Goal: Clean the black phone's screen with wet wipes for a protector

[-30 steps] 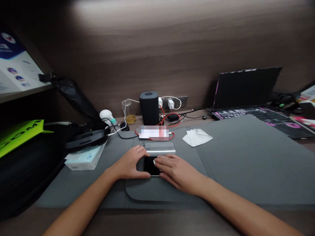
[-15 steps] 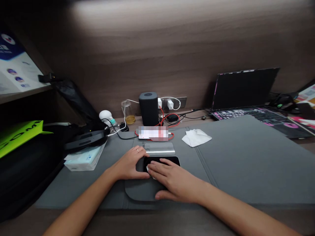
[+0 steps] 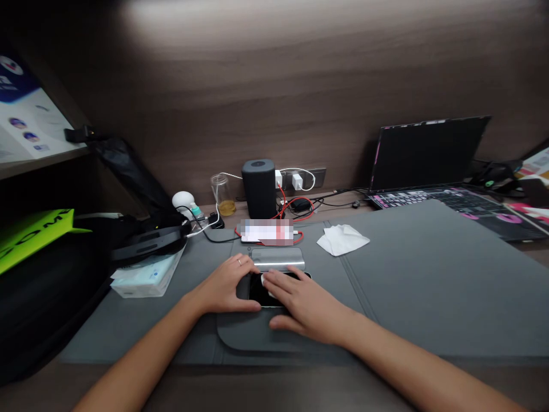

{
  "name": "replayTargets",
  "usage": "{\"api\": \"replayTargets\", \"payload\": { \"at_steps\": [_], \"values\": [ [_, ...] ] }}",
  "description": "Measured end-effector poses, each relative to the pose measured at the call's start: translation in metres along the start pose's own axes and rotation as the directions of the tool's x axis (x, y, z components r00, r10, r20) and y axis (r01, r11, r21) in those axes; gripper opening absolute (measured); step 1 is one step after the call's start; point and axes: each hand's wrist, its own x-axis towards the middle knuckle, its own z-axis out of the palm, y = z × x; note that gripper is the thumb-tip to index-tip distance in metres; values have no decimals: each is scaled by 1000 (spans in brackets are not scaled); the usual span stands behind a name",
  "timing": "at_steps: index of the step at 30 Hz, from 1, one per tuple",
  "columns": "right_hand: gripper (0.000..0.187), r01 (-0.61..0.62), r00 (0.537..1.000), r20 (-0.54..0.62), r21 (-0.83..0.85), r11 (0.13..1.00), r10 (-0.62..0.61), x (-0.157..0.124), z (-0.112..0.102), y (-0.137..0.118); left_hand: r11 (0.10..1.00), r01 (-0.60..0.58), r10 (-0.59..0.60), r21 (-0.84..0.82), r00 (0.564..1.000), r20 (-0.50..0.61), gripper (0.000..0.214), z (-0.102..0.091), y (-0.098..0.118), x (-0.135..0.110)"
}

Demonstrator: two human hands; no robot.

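A black-screened smartphone (image 3: 257, 293) lies lengthwise on the grey desk mat in front of me. My left hand (image 3: 225, 286), with a ring on one finger, braces its left end, fingers at the far edge and thumb along the near edge. Over the screen rests my right hand (image 3: 306, 306), fingers stretched flat and pressing a small white wipe (image 3: 263, 280) against the glass; most of the wipe is hidden under them. Just beyond the phone is a clear phone case (image 3: 278, 258). A crumpled white tissue (image 3: 343, 240) sits farther right.
Another phone (image 3: 266, 232), its screen blurred out, lies behind with a red cable. At the back stand a black speaker (image 3: 258, 189), a glass jar (image 3: 225, 197) and wall chargers (image 3: 297, 182). A tissue pack (image 3: 148, 274) is left; an open laptop (image 3: 429, 154) is right.
My right hand has slid slightly to the right across the screen with the wipe, uncovering more of the phone's left part. The left hand stays at the phone's end.
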Motion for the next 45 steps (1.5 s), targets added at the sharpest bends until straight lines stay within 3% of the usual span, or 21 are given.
{"api": "replayTargets", "payload": {
  "at_steps": [3, 8, 14, 19, 24, 29, 34, 40, 45],
  "values": [
    [74, -55, 998, 4, -22, 998, 56, 1, -1, 2, 1000, 5, -5, -1, 1000, 4, 55, 0, 0, 0],
    [77, 62, 997, 34, 53, 997, -64, 7, -2, -9, 1000, 2, -2, -7, 1000, 14, 57, -2, 1, 0],
    [72, 49, 998, 28, 6, 999, -49, 15, 1, -10, 1000, -7, 8, -17, 1000, 29, 61, -2, -1, -1],
    [72, 117, 993, 13, 33, 993, -117, 12, 0, -13, 1000, -19, 19, -23, 1000, 21, 61, -3, -1, -1],
    [68, 14, 1000, 14, 32, 999, -14, 13, 0, -9, 1000, -5, 5, -16, 1000, 29, 63, -4, 0, -1],
    [58, 139, 989, 39, 102, 985, -143, 14, -1, -12, 1000, -4, 5, -15, 999, 32, 63, -3, 0, -1],
    [60, 35, 999, 22, 67, 997, -37, 14, -2, -9, 1000, -3, 4, -29, 1000, 31, 65, -2, -2, -1],
    [49, 157, 987, 28, 114, 981, -161, 15, -4, -14, 1000, 5, -5, -20, 999, 33, 68, -1, -3, -1],
    [68, 54, 998, 12, 20, 998, -55, 20, 5, -16, 999, 10, -9, -34, 999, 39, 66, 1, -4, 0]
  ]
}}
